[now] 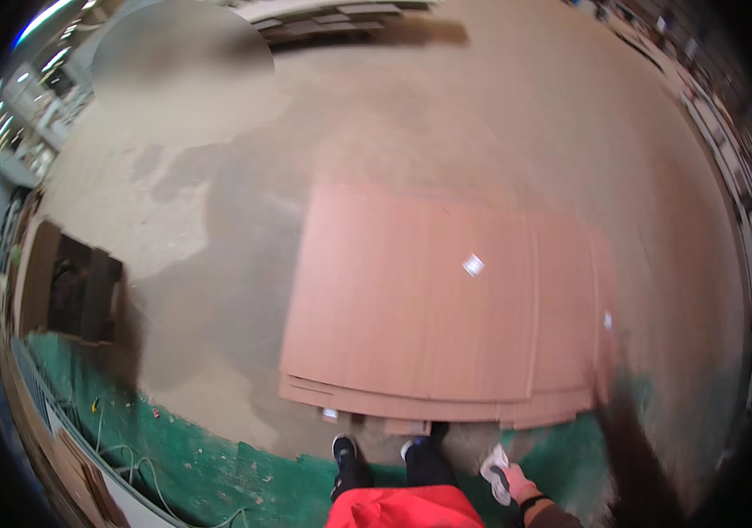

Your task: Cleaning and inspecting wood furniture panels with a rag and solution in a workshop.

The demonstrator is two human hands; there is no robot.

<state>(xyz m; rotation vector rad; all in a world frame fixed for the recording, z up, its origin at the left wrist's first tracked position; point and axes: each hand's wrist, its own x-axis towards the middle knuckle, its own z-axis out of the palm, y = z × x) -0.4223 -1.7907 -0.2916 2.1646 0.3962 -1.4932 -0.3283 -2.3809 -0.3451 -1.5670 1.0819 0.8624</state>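
Reddish panels (420, 299) lie stacked mid-frame on the floor (517, 114), none raised, while, lower right, the right hand (521, 487) wraps its fingers round a blurred white-and-grey object (496, 473), the left hand unseen.

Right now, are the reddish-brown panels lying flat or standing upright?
Lying flat: the reddish-brown panels show a broad top face, with layered edges along the near side.
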